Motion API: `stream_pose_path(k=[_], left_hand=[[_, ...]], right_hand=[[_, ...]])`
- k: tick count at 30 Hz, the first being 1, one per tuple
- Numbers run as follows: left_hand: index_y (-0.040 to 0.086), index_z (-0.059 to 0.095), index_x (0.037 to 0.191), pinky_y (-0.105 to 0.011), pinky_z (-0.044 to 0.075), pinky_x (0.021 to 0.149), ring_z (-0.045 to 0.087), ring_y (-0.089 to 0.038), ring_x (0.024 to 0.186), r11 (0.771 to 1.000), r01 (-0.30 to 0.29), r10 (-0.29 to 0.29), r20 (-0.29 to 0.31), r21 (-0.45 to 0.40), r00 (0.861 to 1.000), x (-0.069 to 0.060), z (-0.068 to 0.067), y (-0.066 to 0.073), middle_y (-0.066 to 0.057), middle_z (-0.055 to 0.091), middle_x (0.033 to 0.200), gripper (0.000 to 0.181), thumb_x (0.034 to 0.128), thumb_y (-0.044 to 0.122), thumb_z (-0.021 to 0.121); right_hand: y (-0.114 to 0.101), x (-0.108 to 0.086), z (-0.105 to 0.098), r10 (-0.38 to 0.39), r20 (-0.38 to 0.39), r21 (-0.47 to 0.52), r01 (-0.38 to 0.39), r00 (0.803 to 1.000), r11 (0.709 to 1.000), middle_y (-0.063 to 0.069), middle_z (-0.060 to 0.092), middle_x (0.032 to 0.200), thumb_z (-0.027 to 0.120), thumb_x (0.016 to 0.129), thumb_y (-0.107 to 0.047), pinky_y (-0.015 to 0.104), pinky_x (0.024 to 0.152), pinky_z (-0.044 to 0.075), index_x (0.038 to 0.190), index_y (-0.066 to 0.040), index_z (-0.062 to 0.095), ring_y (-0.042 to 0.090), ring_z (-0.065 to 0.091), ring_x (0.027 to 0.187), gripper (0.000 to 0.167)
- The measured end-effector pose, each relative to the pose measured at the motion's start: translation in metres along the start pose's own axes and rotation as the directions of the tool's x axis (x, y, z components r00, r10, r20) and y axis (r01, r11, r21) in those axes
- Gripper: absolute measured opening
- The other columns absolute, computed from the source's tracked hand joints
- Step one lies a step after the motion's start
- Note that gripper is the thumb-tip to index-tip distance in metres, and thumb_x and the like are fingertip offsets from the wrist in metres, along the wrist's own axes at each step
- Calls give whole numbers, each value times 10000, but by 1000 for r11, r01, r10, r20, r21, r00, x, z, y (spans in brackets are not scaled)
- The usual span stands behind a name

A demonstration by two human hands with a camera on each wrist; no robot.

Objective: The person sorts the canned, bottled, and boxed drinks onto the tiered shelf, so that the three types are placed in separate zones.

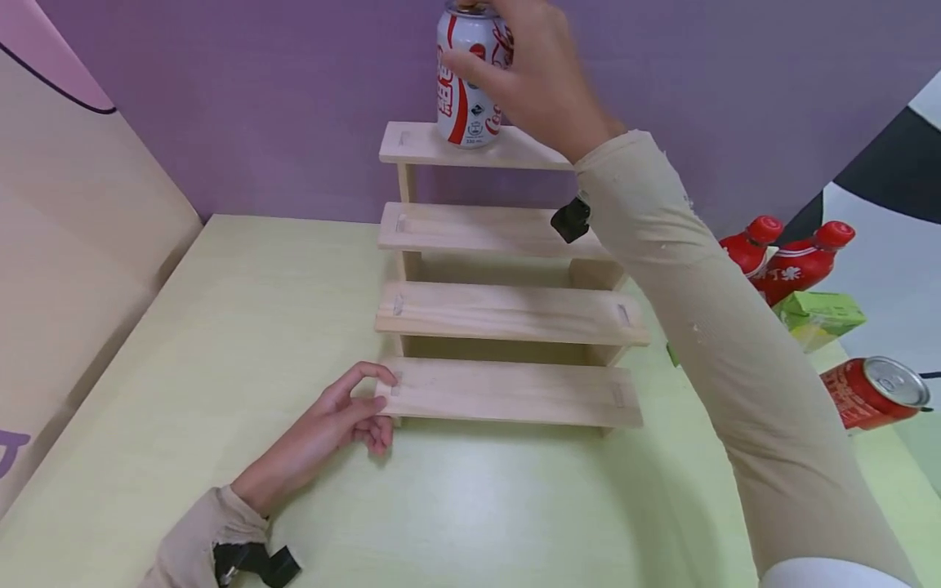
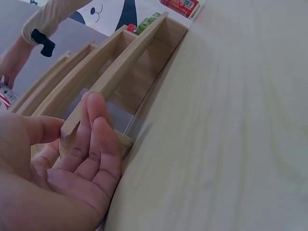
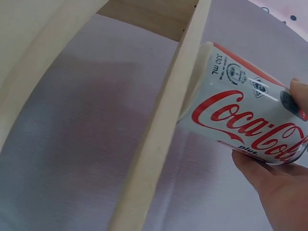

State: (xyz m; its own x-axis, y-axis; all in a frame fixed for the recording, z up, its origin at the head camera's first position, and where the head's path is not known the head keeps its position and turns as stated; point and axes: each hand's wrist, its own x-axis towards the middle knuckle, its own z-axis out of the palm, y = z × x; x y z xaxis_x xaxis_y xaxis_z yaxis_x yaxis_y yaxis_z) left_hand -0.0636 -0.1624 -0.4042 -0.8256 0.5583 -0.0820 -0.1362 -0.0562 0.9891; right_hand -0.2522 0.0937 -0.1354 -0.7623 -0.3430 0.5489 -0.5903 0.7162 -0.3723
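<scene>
A white and red Coca-Cola can (image 1: pixel 463 114) stands upright on the left half of the top board of a stepped wooden rack (image 1: pixel 512 310). My right hand (image 1: pixel 540 82) grips the can near its upper end. In the right wrist view, the can (image 3: pixel 245 108) has its base against the board, with fingers and thumb on either side. Down at the front, my left hand (image 1: pixel 331 433) pinches the left end of the rack's lowest board (image 1: pixel 515 392). The left wrist view shows the thumb and fingers of this hand (image 2: pixel 72 178) around the board's corner.
To the right of the rack are two red-capped bottles (image 1: pixel 797 265), a green carton (image 1: pixel 819 314) and a red can (image 1: pixel 875 392), partly behind the right sleeve (image 1: pixel 706 310). A purple wall (image 1: pixel 294 106) rises behind the rack. A pale panel (image 1: pixel 81 204) borders the table's left side.
</scene>
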Motion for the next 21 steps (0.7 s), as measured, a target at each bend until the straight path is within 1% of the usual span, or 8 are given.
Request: stream_pose_path(k=[2,6,9,13,14,15,18,21], left_hand=[[109,411,1319,-358,557,694,623,-269,708,1000,2,-2,-13,6,1000,-2,-1,0,-236,644,814,287,1066,221,487],[109,410,1320,-363,558,691,620,-283,706,1000,8,-8,-14,14,1000,-5,-2,0,-255,637,818,288,1067,223,485],[114,407,1322,-357,557,690,623,-284,711,1000,13,-13,-12,20,1000,-6,-3,0,-256,639,824,288,1069,230,480],[114,402,1323,-355,554,682,624,-295,713,999,11,-11,-13,35,1000,-7,-4,1,-274,637,827,280,1073,221,469],[113,400,1324,-358,555,683,624,-299,712,999,10,-9,-12,38,1000,-7,-4,1,-284,634,828,279,1074,217,467],[112,400,1326,-362,556,685,623,-304,712,999,6,-6,-11,41,1000,-7,-4,1,-294,632,829,280,1074,214,466],[121,403,1327,-369,560,688,623,-305,709,999,5,-4,-10,45,1000,-4,-4,1,-310,629,835,279,1073,217,468],[130,408,1325,-369,563,688,626,-297,708,999,8,-8,-12,49,1000,-1,-3,1,-302,634,837,277,1073,226,469]], right_hand=[[-2,2,2,0,19,19,0,1000,1000,-45,564,1327,633,972,-382,200,950,491,1399,-181,516,62,539,1147,486],[-1,1,7,37,27,128,-40,999,991,-28,571,1316,666,957,-361,228,960,494,1405,-206,517,85,547,1135,497],[2,-1,7,80,46,236,-88,996,968,4,591,1298,701,938,-331,260,964,509,1422,-227,501,122,586,1119,534],[6,-5,6,85,114,336,-119,990,934,38,575,1348,694,947,-285,299,1017,492,1484,-238,388,146,603,1194,620],[7,-6,6,83,131,339,-124,988,933,37,567,1367,682,955,-282,310,1025,487,1504,-247,346,150,596,1216,644],[8,-8,5,82,146,325,-126,986,937,32,557,1391,666,964,-286,310,1037,476,1526,-259,299,149,586,1238,671],[10,-13,2,84,164,218,-119,983,969,14,540,1440,624,980,-342,276,1049,456,1570,-266,183,135,570,1267,741],[13,-21,-3,102,166,112,-121,981,986,22,553,1430,598,984,-390,233,1055,437,1589,-243,115,116,569,1262,788]])
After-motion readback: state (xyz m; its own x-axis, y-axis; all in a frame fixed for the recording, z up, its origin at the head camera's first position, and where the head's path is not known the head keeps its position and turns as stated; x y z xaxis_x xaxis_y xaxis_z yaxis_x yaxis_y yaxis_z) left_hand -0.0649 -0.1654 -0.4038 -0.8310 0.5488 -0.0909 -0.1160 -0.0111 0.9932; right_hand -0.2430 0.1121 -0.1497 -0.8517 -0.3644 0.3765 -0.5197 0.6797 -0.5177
